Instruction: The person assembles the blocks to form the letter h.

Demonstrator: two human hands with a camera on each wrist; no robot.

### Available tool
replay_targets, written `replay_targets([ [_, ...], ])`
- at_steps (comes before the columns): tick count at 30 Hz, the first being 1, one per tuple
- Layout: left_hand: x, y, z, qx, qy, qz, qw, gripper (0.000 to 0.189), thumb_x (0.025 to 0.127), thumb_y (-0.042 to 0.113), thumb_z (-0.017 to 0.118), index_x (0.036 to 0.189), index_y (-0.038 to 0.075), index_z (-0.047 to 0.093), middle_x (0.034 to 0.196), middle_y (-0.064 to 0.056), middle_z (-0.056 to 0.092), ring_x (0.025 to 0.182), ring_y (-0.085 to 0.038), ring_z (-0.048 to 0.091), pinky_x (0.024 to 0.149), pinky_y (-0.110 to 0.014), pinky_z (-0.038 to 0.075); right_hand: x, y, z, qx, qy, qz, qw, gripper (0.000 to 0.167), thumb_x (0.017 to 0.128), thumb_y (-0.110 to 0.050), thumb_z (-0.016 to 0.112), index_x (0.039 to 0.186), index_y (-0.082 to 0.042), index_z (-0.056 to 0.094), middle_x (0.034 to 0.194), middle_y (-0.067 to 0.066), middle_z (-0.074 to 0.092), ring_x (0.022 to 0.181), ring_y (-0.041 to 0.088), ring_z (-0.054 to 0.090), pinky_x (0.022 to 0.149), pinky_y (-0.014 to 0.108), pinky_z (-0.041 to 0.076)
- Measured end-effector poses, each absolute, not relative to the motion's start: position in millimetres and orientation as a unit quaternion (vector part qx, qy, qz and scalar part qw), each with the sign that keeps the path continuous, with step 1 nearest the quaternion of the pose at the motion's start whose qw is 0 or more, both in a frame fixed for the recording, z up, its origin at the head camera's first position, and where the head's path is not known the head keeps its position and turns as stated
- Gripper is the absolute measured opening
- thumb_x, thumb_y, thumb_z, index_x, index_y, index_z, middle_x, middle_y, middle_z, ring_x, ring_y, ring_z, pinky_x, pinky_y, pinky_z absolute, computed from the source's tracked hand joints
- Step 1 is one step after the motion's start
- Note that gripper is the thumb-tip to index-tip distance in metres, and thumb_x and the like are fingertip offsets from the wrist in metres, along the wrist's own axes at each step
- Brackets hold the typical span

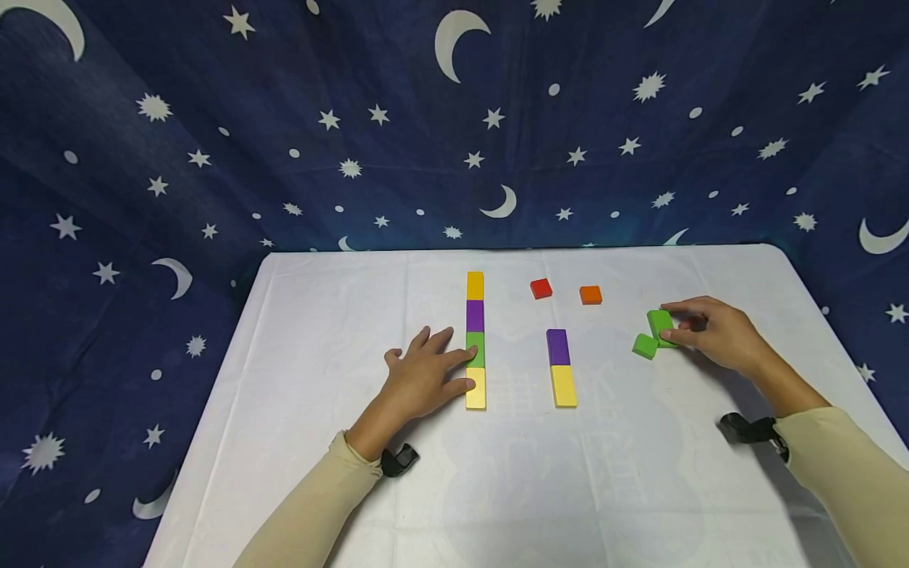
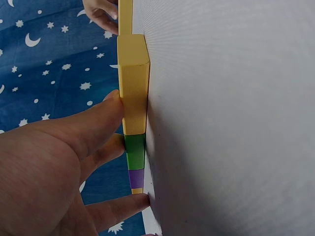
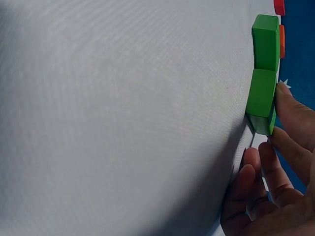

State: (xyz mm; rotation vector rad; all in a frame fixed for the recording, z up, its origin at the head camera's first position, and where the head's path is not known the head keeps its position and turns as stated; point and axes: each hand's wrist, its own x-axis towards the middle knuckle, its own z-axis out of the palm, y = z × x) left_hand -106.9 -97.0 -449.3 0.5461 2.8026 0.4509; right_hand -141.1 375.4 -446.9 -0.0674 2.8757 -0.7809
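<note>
Beige sleeves lie nearest in the head view; on the white table my left hand spreads wide, touching a green block and a yellow block, while my right pinches a long green block. Left-wrist view: my thumb meets the yellow block. Right-wrist view: a small green block touches the pinched one.

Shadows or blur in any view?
Head: blocks look crisp, dim shadow beside the right sleeve; left wrist: dark shadow on the white cloth beside the block row; right wrist: broad shadow near the right hand, cloth looks soft at the left edge.
</note>
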Motion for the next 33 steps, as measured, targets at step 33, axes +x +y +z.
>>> replay_targets([
  [33,-107,-96,-450,0.183,0.962,0.157,0.129,0.055,0.093,0.055,0.068,0.145,0.042,0.056,0.163,-0.007,0.040,0.153,-0.042,0.028,0.102,-0.078,0.027,-143,347,-433,0.027,0.833,-0.541,0.113,0.050,0.094,-0.020,0.076,0.129,0.005,0.051,0.115,-0.004,0.055,0.093,0.004,0.069,0.081,0.025,0.060],
])
